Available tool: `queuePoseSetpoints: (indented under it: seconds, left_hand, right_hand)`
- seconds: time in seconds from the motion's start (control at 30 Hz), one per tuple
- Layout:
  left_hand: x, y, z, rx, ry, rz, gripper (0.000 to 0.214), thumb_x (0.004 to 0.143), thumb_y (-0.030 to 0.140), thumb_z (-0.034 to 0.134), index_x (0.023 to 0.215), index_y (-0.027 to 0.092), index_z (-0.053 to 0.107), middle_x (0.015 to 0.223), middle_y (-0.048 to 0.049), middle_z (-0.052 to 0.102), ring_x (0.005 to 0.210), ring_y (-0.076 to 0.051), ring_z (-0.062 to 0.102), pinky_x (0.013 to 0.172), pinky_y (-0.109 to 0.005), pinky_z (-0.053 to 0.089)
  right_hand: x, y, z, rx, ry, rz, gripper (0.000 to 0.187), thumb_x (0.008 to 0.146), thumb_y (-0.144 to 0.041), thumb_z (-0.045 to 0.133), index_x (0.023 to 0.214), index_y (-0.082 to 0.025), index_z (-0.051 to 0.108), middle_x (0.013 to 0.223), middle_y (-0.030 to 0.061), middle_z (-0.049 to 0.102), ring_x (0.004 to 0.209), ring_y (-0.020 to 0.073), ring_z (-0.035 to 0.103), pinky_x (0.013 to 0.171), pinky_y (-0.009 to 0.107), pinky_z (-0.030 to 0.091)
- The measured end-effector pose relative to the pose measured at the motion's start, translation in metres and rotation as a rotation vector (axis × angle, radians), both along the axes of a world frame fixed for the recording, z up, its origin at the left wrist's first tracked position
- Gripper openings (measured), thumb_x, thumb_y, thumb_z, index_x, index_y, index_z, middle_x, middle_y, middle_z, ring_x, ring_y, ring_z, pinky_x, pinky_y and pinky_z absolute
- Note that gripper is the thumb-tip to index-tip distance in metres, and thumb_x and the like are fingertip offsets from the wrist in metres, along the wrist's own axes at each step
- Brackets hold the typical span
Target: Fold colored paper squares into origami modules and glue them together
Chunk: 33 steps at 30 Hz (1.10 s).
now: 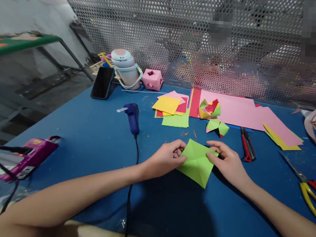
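A green square of paper (196, 165) lies on the blue table (91, 135), creased along its diagonals. My left hand (165, 159) pinches its left corner with curled fingers. My right hand (227, 161) presses on its right corner, fingers closed onto the paper. Just behind the paper sit folded green and pink paper pieces (217, 127) and a multicoloured folded piece (210, 108).
A blue glue gun (133, 117) with a cord lies left of my hands. Stacks of coloured paper (172, 110), pink sheets (237, 110), a red utility knife (247, 144), scissors (309, 189), a phone (102, 83), a bottle (125, 69), a pink paper cube (152, 79) and a magenta device (25, 157) surround them.
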<state>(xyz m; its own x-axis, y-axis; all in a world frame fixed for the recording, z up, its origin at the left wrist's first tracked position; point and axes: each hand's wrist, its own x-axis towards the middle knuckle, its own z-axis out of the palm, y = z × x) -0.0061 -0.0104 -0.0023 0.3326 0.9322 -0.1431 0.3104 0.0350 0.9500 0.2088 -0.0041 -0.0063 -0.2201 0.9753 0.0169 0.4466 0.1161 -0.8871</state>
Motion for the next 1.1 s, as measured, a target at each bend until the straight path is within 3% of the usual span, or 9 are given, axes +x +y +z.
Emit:
queuePoseSetpoints:
  seconds: [0.13, 0.23, 0.47, 0.67, 0.8, 0.93, 1.03, 1.1]
  left_hand:
    - [0.004, 0.000, -0.001, -0.092, -0.218, -0.021, 0.015, 0.072, 0.018, 0.055, 0.087, 0.016, 0.052, 0.084, 0.0001, 0.060, 0.077, -0.012, 0.057, 0.066, -0.020, 0.044]
    - [0.006, 0.002, 0.000, -0.111, -0.259, -0.018, 0.021, 0.072, 0.020, 0.057, 0.092, 0.015, 0.052, 0.091, -0.0036, 0.062, 0.086, -0.016, 0.060, 0.072, -0.024, 0.047]
    - [0.007, 0.007, -0.005, -0.064, -0.086, 0.028, 0.022, 0.070, 0.018, 0.056, 0.091, 0.012, 0.059, 0.087, -0.0054, 0.065, 0.080, -0.019, 0.061, 0.066, -0.026, 0.048]
    - [0.015, 0.012, 0.008, -0.085, -0.203, -0.032, 0.030, 0.070, 0.015, 0.056, 0.100, 0.013, 0.061, 0.096, -0.0047, 0.067, 0.081, -0.018, 0.063, 0.069, -0.025, 0.050]
    - [0.024, 0.021, 0.014, -0.086, -0.326, 0.056, 0.031, 0.073, 0.016, 0.055, 0.104, 0.014, 0.059, 0.096, -0.0053, 0.068, 0.083, -0.018, 0.063, 0.072, -0.027, 0.051]
    - [0.029, 0.027, 0.010, -0.089, -0.437, 0.123, 0.030, 0.074, 0.017, 0.056, 0.104, 0.013, 0.056, 0.087, -0.0049, 0.067, 0.070, -0.015, 0.063, 0.061, -0.025, 0.051]
    - [0.028, 0.028, 0.008, -0.116, -0.486, 0.159, 0.034, 0.076, 0.019, 0.053, 0.110, 0.014, 0.051, 0.074, -0.0008, 0.064, 0.050, -0.011, 0.055, 0.043, -0.021, 0.046]
    - [0.025, 0.028, 0.008, -0.107, -0.501, 0.182, 0.035, 0.077, 0.019, 0.051, 0.112, 0.015, 0.050, 0.073, -0.0003, 0.063, 0.047, -0.009, 0.052, 0.040, -0.021, 0.044]
  right_hand:
    - [-0.002, 0.000, -0.001, -0.090, 0.136, -0.031, 0.030, 0.077, -0.032, 0.060, 0.104, -0.019, 0.057, 0.081, 0.0014, 0.061, 0.069, 0.0136, 0.058, 0.061, 0.024, 0.046]
    - [-0.004, -0.001, -0.002, -0.110, 0.170, -0.035, 0.030, 0.076, -0.032, 0.060, 0.103, -0.020, 0.057, 0.082, 0.0017, 0.061, 0.072, 0.0137, 0.059, 0.063, 0.025, 0.046]
    - [-0.009, -0.007, 0.002, -0.016, 0.104, -0.047, 0.029, 0.075, -0.032, 0.061, 0.102, -0.020, 0.059, 0.084, 0.0034, 0.063, 0.074, 0.0157, 0.060, 0.063, 0.026, 0.048]
    - [-0.009, -0.003, 0.006, 0.010, 0.145, -0.074, 0.030, 0.074, -0.035, 0.061, 0.100, -0.020, 0.059, 0.084, 0.0034, 0.064, 0.072, 0.0156, 0.060, 0.061, 0.026, 0.049]
    - [-0.011, 0.008, 0.004, -0.006, 0.315, -0.143, 0.038, 0.073, -0.038, 0.063, 0.105, -0.019, 0.054, 0.082, 0.0025, 0.063, 0.073, 0.0157, 0.060, 0.065, 0.027, 0.049]
    - [-0.018, 0.024, 0.002, -0.074, 0.525, -0.139, 0.035, 0.072, -0.037, 0.066, 0.100, -0.019, 0.053, 0.090, 0.0049, 0.064, 0.082, 0.0177, 0.061, 0.072, 0.030, 0.050]
    - [-0.025, 0.034, 0.000, -0.109, 0.596, -0.126, 0.033, 0.070, -0.036, 0.069, 0.094, -0.019, 0.055, 0.085, 0.0042, 0.064, 0.077, 0.0182, 0.062, 0.071, 0.031, 0.050]
    - [-0.030, 0.038, -0.001, -0.115, 0.621, -0.126, 0.032, 0.069, -0.036, 0.070, 0.092, -0.019, 0.056, 0.081, 0.0028, 0.064, 0.073, 0.0176, 0.061, 0.069, 0.031, 0.051]
